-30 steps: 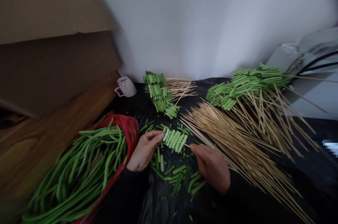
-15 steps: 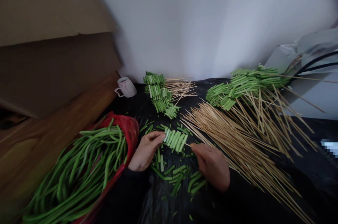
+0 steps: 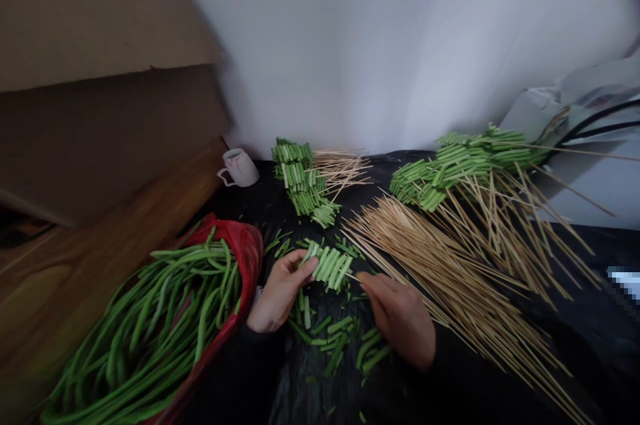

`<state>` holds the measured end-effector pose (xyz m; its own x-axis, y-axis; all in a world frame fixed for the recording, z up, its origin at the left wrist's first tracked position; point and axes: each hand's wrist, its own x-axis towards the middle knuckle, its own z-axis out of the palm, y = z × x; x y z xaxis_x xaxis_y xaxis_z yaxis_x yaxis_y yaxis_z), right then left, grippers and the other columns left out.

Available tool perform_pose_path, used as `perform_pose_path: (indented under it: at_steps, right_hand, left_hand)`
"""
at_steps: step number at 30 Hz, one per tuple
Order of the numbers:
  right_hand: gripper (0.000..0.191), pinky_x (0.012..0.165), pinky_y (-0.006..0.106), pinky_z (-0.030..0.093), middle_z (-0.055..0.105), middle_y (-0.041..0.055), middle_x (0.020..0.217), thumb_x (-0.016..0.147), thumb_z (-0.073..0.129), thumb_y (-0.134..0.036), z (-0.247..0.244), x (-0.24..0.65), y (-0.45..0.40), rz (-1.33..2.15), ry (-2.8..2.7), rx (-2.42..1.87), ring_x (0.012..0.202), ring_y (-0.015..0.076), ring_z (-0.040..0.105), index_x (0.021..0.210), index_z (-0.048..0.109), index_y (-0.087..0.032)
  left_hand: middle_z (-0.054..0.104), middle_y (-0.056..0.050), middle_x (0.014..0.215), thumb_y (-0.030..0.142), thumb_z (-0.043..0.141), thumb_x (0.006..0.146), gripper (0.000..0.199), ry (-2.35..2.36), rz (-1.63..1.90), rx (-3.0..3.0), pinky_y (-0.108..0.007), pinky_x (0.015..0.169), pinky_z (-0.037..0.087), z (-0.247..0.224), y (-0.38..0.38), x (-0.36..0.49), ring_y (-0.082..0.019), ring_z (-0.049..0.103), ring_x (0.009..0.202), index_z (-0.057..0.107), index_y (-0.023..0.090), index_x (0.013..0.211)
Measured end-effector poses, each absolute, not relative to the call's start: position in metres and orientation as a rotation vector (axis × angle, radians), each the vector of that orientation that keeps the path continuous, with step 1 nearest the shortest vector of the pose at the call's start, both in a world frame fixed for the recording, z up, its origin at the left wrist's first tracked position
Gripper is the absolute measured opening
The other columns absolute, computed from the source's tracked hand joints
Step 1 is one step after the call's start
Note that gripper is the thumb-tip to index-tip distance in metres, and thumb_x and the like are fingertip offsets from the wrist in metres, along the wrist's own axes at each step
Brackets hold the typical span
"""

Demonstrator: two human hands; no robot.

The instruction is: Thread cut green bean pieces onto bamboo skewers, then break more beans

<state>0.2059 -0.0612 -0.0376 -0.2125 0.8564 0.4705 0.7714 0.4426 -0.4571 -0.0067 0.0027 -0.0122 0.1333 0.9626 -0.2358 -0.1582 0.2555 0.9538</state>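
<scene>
Between my hands is a row of cut green bean pieces (image 3: 331,267) threaded side by side on a bamboo skewer (image 3: 354,277). My left hand (image 3: 280,288) pinches the pieces at the left end of the row with thumb and fingers. At the other end, my right hand (image 3: 400,318) is closed round the bare part of the skewer, most of which is hidden by the hand and sleeve. Loose cut bean pieces (image 3: 337,339) lie scattered below and around the row on the black plastic sheet (image 3: 295,398).
A red bag (image 3: 245,245) of long whole beans (image 3: 150,325) is at left. Bare skewers (image 3: 440,271) lie in a heap at right. Loaded bean skewers (image 3: 303,178) are stacked at the back, with another stack (image 3: 465,161) back right. A white mug (image 3: 240,168) stands near a cardboard box (image 3: 110,125).
My left thumb and fingers have shifted slightly onto the leftmost bean pieces, and the hand has turned a little. The right hand stays nearly in place, holding the skewer.
</scene>
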Motion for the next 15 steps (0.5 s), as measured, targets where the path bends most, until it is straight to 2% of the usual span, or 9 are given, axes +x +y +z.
perform_pose_path:
  at_steps: [2, 4, 8, 10, 15]
  right_hand:
    - [0.028, 0.065, 0.027, 0.040, 0.064, 0.0018, 0.079, 0.093, 0.042, -0.009, -0.035, 0.206, -0.063, 0.077, -2.039, -1.385, 0.069, 0.0151, 0.059, 0.114, 0.059, -0.017]
    - [0.027, 0.063, 0.029, 0.037, 0.062, 0.0012, 0.075, 0.090, 0.044, -0.006, -0.028, 0.206, -0.066, -0.023, -2.098, -1.418, 0.067, 0.0163, 0.056, 0.109, 0.060, -0.017]
    - [0.017, 0.066, 0.034, 0.033, 0.058, 0.0015, 0.068, 0.082, 0.054, -0.004, 0.003, 0.208, -0.069, -0.219, -2.264, -1.440, 0.072, 0.0209, 0.052, 0.082, 0.061, -0.020]
    - [0.016, 0.064, 0.034, 0.031, 0.057, 0.0024, 0.068, 0.079, 0.058, -0.004, 0.019, 0.211, -0.065, -0.283, -2.307, -1.454, 0.071, 0.0218, 0.051, 0.074, 0.059, -0.020]
    - [0.016, 0.058, 0.034, 0.027, 0.060, 0.0040, 0.075, 0.081, 0.055, -0.005, 0.043, 0.222, -0.032, -0.373, -2.401, -1.415, 0.068, 0.0185, 0.049, 0.077, 0.061, -0.019]
  left_hand:
    - [0.056, 0.001, 0.075, 0.035, 0.081, 0.068, 0.028, 1.125, 1.066, 0.921, -0.020, 0.062, 0.043, -0.011, 0.004, -0.008, -0.010, 0.050, 0.068, 0.067, 0.015, 0.080]
    - [0.056, 0.001, 0.075, 0.035, 0.082, 0.068, 0.028, 1.130, 1.097, 0.879, -0.019, 0.060, 0.042, -0.010, 0.005, -0.010, -0.009, 0.050, 0.068, 0.067, 0.015, 0.080]
    - [0.058, 0.001, 0.075, 0.034, 0.082, 0.067, 0.028, 1.112, 1.107, 0.835, -0.019, 0.060, 0.041, -0.007, 0.004, -0.010, -0.009, 0.051, 0.068, 0.067, 0.015, 0.079]
    - [0.058, 0.001, 0.073, 0.034, 0.083, 0.066, 0.027, 1.092, 1.117, 0.831, -0.019, 0.059, 0.041, -0.005, 0.004, -0.009, -0.009, 0.051, 0.068, 0.068, 0.015, 0.077]
    - [0.063, 0.001, 0.076, 0.034, 0.084, 0.065, 0.028, 1.041, 1.192, 0.780, -0.020, 0.064, 0.043, 0.000, 0.002, -0.009, -0.009, 0.055, 0.069, 0.069, 0.016, 0.079]
